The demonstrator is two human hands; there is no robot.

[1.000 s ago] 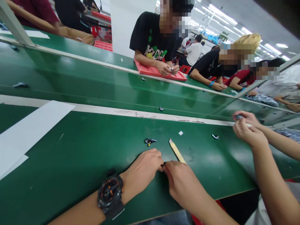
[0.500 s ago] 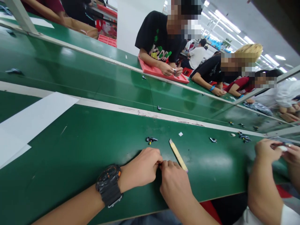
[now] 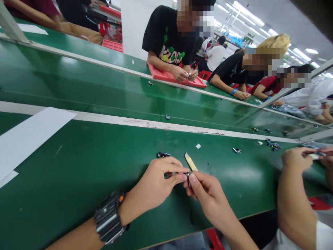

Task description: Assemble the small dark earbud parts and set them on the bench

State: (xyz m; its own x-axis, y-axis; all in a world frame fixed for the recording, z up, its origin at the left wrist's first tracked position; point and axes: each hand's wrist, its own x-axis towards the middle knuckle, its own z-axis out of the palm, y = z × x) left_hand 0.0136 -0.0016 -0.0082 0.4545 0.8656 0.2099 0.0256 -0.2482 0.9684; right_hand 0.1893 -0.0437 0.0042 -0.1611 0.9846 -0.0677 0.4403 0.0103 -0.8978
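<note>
A small dark part [image 3: 186, 174] is pinched between the fingertips of the left hand [image 3: 153, 187] and the right hand [image 3: 208, 198], held just above the green table [image 3: 78, 173]. Just beyond the hands a tan stick [image 3: 190, 161] and loose parts [image 3: 162, 155] are laid (a co-worker's hands [image 3: 299, 159] are seen to the right); across the belt, seated people are lit by ceiling strip lights.

A tiny dark part [image 3: 187, 174] is pinched between the fingertips of the left hand [image 3: 153, 187] and right hand [image 3: 208, 198]; the fingers cover most of it, and its shape cannot be told. The stick [image 3: 190, 161] is hidden at its near end behind the right hand. Small parts [image 3: 162, 155] lie beyond the left hand, too small to identify. A co-worker's hands [image 3: 299, 159] at right are cut off by the frame edge. Faces are blurred.
</note>
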